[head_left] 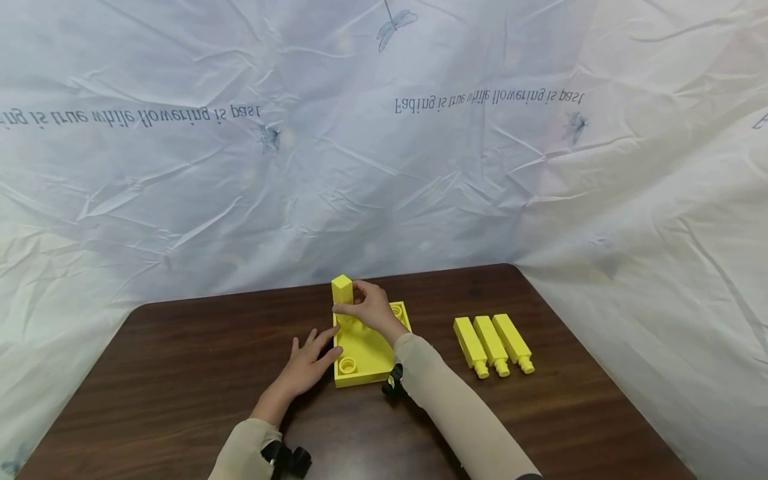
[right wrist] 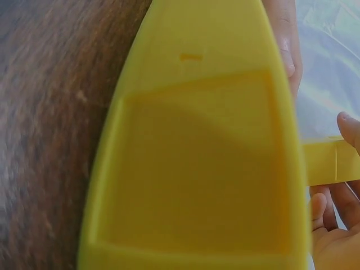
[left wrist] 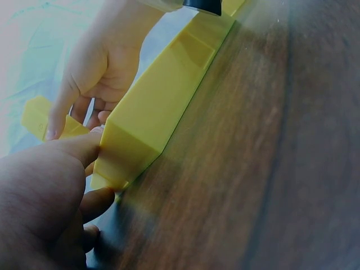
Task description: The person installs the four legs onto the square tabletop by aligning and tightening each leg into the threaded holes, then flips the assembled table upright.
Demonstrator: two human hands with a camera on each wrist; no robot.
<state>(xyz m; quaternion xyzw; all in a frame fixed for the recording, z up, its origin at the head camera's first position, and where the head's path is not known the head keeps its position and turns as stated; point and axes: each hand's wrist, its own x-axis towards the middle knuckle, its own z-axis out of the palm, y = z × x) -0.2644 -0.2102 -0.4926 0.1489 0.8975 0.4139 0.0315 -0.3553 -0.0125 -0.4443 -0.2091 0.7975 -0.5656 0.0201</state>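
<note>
Head view: dark wood table (head_left: 180, 373), white sheet (head_left: 240, 200) behind; right hand (head_left: 372, 308) grips peg (head_left: 342, 293), left hand (head_left: 306, 367) flat.

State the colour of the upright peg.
Yellow; the peg shows best in the head view.

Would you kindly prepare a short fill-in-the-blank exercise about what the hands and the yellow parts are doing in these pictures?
1. The right hand grips a yellow post that stands ____ at a far corner of the yellow base plate.
2. The left hand touches the base plate's ____ edge.
3. To the right of the base plate, ____ loose yellow posts lie side by side.
4. Everything rests on a dark ____ table.

Missing words: upright; left; three; wooden
</note>
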